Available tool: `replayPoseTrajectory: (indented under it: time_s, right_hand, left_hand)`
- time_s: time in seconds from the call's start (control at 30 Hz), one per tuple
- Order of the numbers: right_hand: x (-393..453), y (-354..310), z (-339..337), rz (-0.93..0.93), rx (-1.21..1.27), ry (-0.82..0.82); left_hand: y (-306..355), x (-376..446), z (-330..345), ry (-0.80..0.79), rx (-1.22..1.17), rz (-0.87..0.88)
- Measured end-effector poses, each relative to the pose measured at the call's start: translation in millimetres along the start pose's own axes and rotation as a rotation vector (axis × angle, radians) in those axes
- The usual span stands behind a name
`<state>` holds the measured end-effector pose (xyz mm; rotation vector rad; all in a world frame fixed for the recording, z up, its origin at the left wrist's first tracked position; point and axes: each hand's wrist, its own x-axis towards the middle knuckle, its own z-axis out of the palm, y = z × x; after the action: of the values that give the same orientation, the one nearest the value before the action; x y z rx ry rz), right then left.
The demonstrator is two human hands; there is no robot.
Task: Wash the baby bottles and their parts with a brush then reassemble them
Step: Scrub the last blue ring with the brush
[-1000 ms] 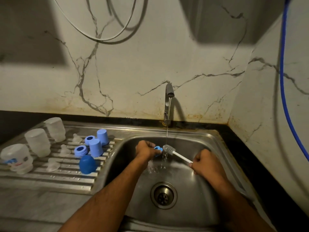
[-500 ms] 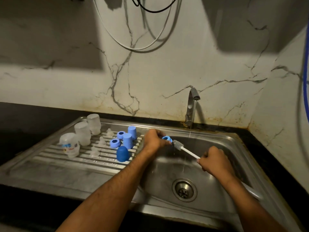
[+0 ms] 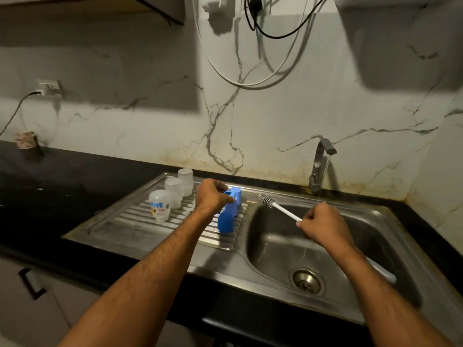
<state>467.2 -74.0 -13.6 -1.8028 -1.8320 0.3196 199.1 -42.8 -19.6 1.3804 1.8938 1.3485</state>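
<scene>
My left hand (image 3: 211, 196) is over the ribbed draining board (image 3: 140, 221), its curled fingers holding a small blue ring (image 3: 228, 194) among the blue caps (image 3: 235, 199). A darker blue dome cap (image 3: 225, 222) lies just below. Three clear bottles (image 3: 172, 191) stand upside down to the left; the nearest one (image 3: 159, 205) has a printed label. My right hand (image 3: 323, 225) grips the white handle of a small brush (image 3: 279, 207) above the sink bowl (image 3: 275, 249), bristle head pointing up-left.
The tap (image 3: 319, 166) at the back runs a thin stream of water. The drain (image 3: 307, 281) sits at the bowl's bottom. A white handle (image 3: 380, 269) lies in the bowl at my right forearm. Black counter (image 3: 62, 181) extends left; cables (image 3: 250, 58) hang on the marble wall.
My left hand has carried the blue ring from under the tap leftward onto the draining board. The brush has lifted off the ring and out of the water stream.
</scene>
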Motion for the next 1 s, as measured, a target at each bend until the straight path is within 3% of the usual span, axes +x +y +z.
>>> replayPoseTrajectory:
  time_s: [0.4,1.0]
  right_hand:
    - [-7.0,-30.2,13.3,-0.038,-0.036,-0.022]
    - [-1.7,-24.1,27.8,-0.017,-0.060,-0.045]
  left_hand:
    - [-42.3,-8.0,-24.2,0.020,0.408,0.048]
    - [-71.8,2.1,-3.6,-0.077,0.469,0.043]
